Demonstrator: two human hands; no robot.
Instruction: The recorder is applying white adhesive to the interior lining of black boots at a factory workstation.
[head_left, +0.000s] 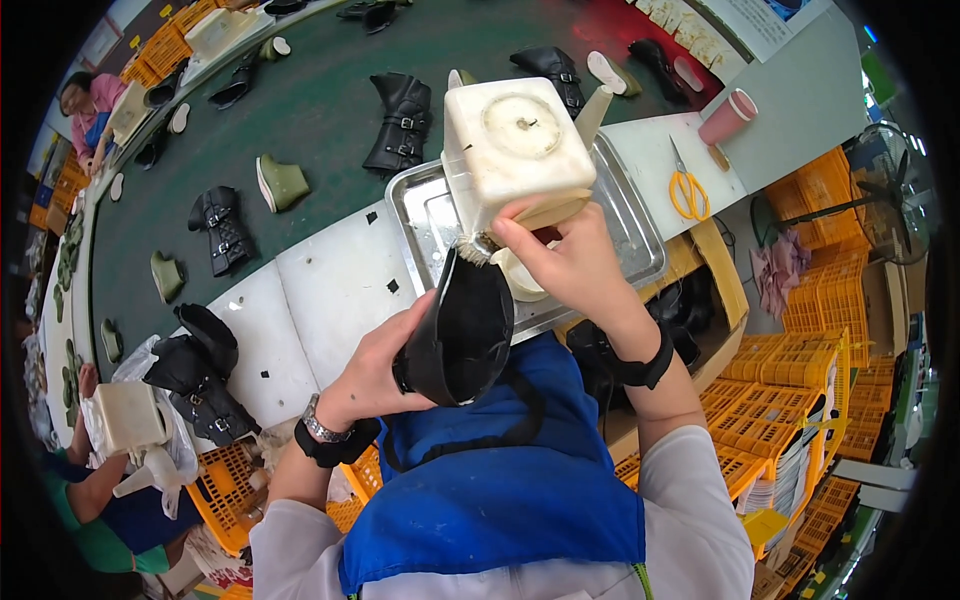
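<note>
My left hand (375, 358) is wrapped round a black boot (462, 335), its wide opening facing up toward me. In my right hand (575, 255) is a brush (472, 248) with pale bristles and a light wooden handle. The bristles are at the boot's upper edge; I cannot tell whether they press on it. Just beyond the brush, a white plastic container (520, 140) with a round cap and a side spout stands on a metal tray (635, 235). Part of a white cup-like piece (518, 278) shows beneath my right hand.
Yellow-handled scissors (688, 190) and a pink cup (728, 118) are to the right. Black buckled boots (400, 120) and green boot-shaped pieces (283, 183) lie on the green surface. A cardboard box (728, 325) is near my right arm. Co-workers sit at left (95, 110).
</note>
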